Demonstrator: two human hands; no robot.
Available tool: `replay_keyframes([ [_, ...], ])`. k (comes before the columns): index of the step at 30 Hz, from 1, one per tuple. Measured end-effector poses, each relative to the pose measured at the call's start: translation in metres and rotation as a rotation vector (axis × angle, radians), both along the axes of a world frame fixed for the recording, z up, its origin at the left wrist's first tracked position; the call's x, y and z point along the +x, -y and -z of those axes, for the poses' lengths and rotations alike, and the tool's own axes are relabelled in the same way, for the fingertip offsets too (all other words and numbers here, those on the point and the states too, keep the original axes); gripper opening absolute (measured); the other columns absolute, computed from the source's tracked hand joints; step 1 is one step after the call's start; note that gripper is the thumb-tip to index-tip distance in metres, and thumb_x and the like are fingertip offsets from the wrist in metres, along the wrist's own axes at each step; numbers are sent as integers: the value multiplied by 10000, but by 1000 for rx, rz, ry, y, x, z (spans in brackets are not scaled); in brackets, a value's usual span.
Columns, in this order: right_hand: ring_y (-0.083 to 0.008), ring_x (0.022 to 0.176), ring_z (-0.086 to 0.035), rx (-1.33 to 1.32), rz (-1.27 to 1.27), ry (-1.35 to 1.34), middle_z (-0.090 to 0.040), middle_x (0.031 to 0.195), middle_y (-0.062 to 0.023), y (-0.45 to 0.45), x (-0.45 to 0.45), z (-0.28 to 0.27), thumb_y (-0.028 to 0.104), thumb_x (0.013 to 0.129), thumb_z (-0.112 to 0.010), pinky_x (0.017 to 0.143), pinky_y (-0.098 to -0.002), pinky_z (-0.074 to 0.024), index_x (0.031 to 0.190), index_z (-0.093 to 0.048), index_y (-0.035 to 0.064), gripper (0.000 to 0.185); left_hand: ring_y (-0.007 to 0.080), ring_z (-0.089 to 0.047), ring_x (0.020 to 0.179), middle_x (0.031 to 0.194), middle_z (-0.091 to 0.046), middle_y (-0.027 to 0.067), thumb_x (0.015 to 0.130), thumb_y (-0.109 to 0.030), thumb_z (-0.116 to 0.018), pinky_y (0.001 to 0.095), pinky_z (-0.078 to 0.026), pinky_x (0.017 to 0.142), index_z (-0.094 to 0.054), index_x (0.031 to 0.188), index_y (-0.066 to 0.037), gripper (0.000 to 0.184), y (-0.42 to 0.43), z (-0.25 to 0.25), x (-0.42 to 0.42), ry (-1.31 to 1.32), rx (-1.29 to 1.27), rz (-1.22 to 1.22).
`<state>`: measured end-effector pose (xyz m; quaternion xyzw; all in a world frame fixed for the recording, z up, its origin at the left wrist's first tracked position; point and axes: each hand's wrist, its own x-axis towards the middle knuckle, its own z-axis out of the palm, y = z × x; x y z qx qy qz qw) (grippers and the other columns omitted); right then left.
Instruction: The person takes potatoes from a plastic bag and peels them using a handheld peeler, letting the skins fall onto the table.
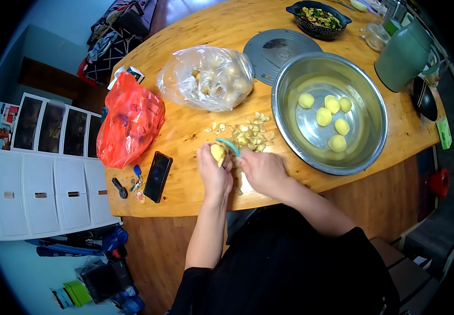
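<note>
My left hand is closed around a potato whose visible side is yellow and peeled. In my right hand is a teal-handled peeler, its head close by the potato; whether the blade touches it I cannot tell. Brown and pale peelings lie scattered on the wooden table just beyond both hands. To the right, a large metal basin holds water and several peeled yellow potatoes. A clear plastic bag with small brownish potatoes inside lies beyond the peelings.
A red plastic bag, a black phone and keys lie at the left. Behind the basin are a grey round board and a dish of food. A green jug stands at the right.
</note>
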<state>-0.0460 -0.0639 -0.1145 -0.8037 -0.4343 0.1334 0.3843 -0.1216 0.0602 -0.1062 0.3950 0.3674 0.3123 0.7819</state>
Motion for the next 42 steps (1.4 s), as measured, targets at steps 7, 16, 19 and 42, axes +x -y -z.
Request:
replay_keyframes([
  [7,-457,727,-651,285,21,-635,-652,732,-224,-4,20,14,278,1041,-531,630,-542,-493,952,-549,48,247,161,-499,611,859,-607,103,1122,-343,-350,276,-393,503,-481,1065,-96,286,-7,-14,1,163,-138,86],
  [16,-391,634,-676,153,-13,41,-691,734,-158,-1,-10,-11,240,1024,-537,565,-524,-515,969,-521,65,184,111,-429,566,738,-498,29,1127,-339,-351,246,-347,489,-442,982,-125,274,4,-13,8,-55,85,26],
  [19,-417,657,-672,3,29,-15,-689,746,-182,-3,-2,-13,249,1025,-539,588,-548,-509,975,-531,56,199,120,-416,553,754,-506,37,1124,-339,-356,252,-335,481,-433,971,-124,275,2,-4,2,45,143,65],
  [42,-410,651,-671,170,-57,-5,-686,748,-174,3,-10,-8,242,1030,-542,577,-539,-512,959,-519,68,190,135,-534,623,804,-566,52,1102,-324,-440,262,-427,526,-516,1069,-79,259,2,-6,12,-40,-33,-82],
])
